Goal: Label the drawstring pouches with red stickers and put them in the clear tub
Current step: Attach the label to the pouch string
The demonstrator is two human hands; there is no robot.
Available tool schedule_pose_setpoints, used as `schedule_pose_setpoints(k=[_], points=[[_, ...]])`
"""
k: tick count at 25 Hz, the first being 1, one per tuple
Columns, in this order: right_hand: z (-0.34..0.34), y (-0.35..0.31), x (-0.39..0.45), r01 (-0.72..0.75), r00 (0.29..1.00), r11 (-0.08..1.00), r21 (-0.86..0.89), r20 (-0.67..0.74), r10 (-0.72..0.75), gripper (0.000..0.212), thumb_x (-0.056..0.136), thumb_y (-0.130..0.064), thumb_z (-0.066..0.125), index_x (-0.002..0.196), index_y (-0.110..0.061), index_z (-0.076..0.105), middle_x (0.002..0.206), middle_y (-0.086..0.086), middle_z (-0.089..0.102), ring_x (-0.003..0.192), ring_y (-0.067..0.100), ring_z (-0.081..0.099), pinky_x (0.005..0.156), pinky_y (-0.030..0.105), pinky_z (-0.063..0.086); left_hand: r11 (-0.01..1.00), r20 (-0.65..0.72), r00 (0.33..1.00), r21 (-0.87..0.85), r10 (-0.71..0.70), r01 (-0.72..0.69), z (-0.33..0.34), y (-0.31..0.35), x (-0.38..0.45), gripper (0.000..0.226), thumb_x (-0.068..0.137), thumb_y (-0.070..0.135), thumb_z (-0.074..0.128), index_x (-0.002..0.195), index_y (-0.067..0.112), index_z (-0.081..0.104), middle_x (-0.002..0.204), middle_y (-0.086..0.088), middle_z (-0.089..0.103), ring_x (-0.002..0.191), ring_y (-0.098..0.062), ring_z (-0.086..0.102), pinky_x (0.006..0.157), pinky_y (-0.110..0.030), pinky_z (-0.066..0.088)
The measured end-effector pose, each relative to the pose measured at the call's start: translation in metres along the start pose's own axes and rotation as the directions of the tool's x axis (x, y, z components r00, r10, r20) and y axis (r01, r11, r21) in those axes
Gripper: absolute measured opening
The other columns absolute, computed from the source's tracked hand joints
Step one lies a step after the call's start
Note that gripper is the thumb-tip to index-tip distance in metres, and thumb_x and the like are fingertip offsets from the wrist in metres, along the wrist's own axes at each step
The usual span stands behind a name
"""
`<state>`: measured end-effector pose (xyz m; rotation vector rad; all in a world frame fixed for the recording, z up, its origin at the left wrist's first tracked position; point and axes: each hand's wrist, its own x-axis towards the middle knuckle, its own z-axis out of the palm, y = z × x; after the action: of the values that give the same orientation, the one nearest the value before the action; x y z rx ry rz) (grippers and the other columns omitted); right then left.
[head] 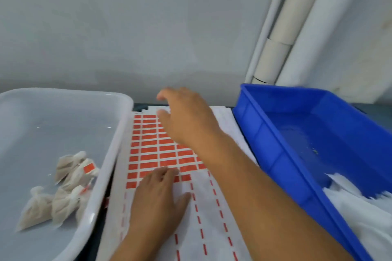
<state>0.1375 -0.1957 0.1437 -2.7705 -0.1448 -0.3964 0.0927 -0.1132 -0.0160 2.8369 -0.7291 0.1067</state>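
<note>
A white sheet of red stickers [148, 150] lies flat in the middle of the table. My left hand [158, 203] presses on its lower part with straight fingers. Blurred and empty, my right hand [186, 121] hovers over the sheet's far end, fingers relaxed and pointing left toward the clear tub [118, 133]. Several beige drawstring pouches [63, 188] lie in the tub's near right corner; one shows a red sticker [89, 168].
A blue plastic crate [318, 144] stands at the right, tilted, with white fabric or paper [360, 207] at its near end. A grey wall and white pipes [282, 38] rise behind the table.
</note>
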Motion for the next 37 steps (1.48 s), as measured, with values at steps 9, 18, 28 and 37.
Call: schedule_pose_setpoints(k=[9, 18, 28, 37], points=[[-0.094, 0.177, -0.015, -0.524, 0.798, 0.722, -0.452, 0.034, 0.601, 0.022, 0.093, -0.009, 0.06, 0.073, -0.013, 0.052, 0.076, 0.005, 0.055, 0.068, 0.025, 0.054, 0.048, 0.026, 0.034, 0.917, -0.025, 0.947, -0.257, -0.32, 0.304, 0.006, -0.015, -0.009, 0.077, 0.075, 0.08, 0.058, 0.141, 0.044, 0.04, 0.15, 0.018, 0.048, 0.131, -0.016, 0.054, 0.104, -0.048, 0.05], [-0.087, 0.222, -0.097, -0.454, 0.289, 0.622, -0.637, 0.555, 0.78, 0.023, 0.091, -0.033, 0.072, 0.081, -0.012, 0.069, 0.081, 0.004, 0.076, 0.072, 0.022, 0.072, 0.08, 0.04, 0.06, 0.928, -0.061, 0.947, -0.226, -0.316, 0.295, -0.004, -0.004, -0.019, 0.073, 0.077, 0.074, 0.063, 0.137, 0.037, 0.047, 0.144, 0.011, 0.056, 0.124, -0.022, 0.06, 0.099, -0.053, 0.053], [-0.096, 0.204, -0.107, -0.047, 0.33, 0.451, -0.891, 0.413, 0.849, 0.027, 0.094, -0.031, 0.066, 0.069, -0.023, 0.061, 0.07, -0.007, 0.058, 0.059, 0.012, 0.054, 0.05, 0.027, 0.042, 0.932, -0.029, 0.959, -0.245, -0.284, 0.268, -0.017, -0.001, -0.021, 0.067, 0.082, 0.067, 0.064, 0.138, 0.034, 0.051, 0.146, 0.008, 0.055, 0.129, -0.023, 0.057, 0.104, -0.053, 0.049], [-0.139, 0.163, -0.072, -0.345, 0.622, 0.538, -0.769, 0.242, 0.745, 0.012, 0.096, -0.009, 0.062, 0.085, -0.009, 0.061, 0.076, 0.003, 0.052, 0.067, 0.02, 0.052, 0.058, 0.029, 0.042, 0.926, -0.053, 0.958, -0.276, -0.281, 0.257, -0.005, -0.007, -0.018, 0.069, 0.082, 0.068, 0.064, 0.14, 0.036, 0.048, 0.148, 0.011, 0.053, 0.13, -0.021, 0.055, 0.106, -0.05, 0.048]])
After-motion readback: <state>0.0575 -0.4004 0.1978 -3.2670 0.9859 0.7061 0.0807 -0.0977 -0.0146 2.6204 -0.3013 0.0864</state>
